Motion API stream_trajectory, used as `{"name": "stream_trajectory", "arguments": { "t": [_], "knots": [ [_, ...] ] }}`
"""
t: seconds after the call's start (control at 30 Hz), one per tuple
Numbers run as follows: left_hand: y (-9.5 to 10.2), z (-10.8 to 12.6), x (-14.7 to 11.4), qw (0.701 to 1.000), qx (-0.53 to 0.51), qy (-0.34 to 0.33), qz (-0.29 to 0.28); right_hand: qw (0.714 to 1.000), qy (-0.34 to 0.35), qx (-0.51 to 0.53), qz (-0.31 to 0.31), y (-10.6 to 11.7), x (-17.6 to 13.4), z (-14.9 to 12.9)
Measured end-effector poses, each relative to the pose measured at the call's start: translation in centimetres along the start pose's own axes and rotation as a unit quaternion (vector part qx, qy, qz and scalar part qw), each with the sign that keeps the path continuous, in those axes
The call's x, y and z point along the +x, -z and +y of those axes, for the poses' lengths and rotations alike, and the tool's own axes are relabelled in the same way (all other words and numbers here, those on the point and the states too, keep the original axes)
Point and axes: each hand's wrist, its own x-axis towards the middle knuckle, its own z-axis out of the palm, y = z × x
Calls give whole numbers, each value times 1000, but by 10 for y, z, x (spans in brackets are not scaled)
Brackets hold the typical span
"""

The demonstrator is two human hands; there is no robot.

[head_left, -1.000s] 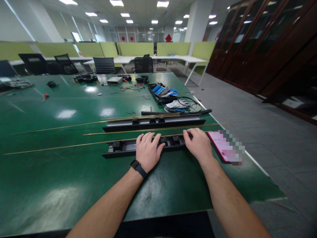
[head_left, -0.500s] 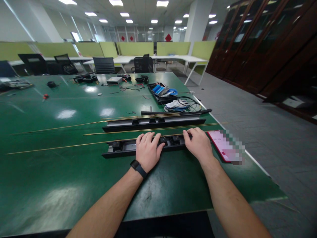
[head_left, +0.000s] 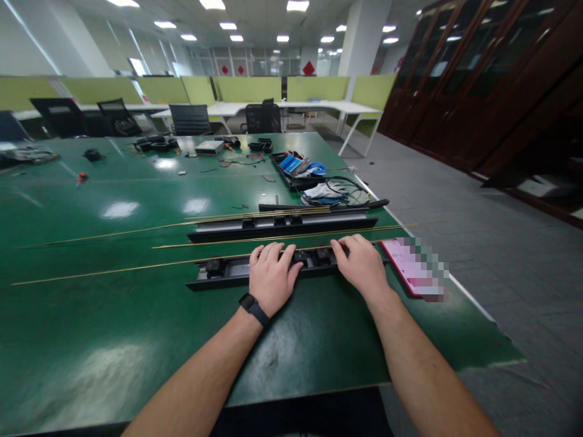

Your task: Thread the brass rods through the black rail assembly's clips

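Observation:
A long black channel point(head_left: 228, 282) with a grey inner face lies across the green table in front of me. Small black blocks sit inside it, one block point(head_left: 215, 267) near its left end. My left hand point(head_left: 272, 273), with a dark watch on the wrist, is wrapped over the channel's middle, its fingers on the far edge. At the right end my right hand point(head_left: 362, 264) has thumb and fingers closed over the channel; what lies between them is hidden. A thin brass rod point(head_left: 113, 269) runs along the far edge, passing under both hands.
A second black channel point(head_left: 319, 226) lies behind, with thin brass rods point(head_left: 209, 244) around it. To the right is a phone point(head_left: 405, 267) in a red case. Farther back are a black tray point(head_left: 285, 173), gloves point(head_left: 324, 193) and cables. The table's right edge point(head_left: 473, 300) is close.
My right hand has shifted slightly left along the channel. My left hand stays in place, and the rod's left end looks unmoved.

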Motion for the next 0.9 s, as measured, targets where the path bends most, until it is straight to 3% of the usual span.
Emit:
{"name": "stream_trajectory", "arguments": {
  "t": [0.57, 0.9],
  "knots": [
    [1, 1, 0, 1000, -2, 4, 1, 1000, -1, -4, -10, 4, 0, -4],
    [1, 1, 0, 1000, 0, 7, -4, 999, -21, -21, 17, 1, 1, 5]
  ]
}}
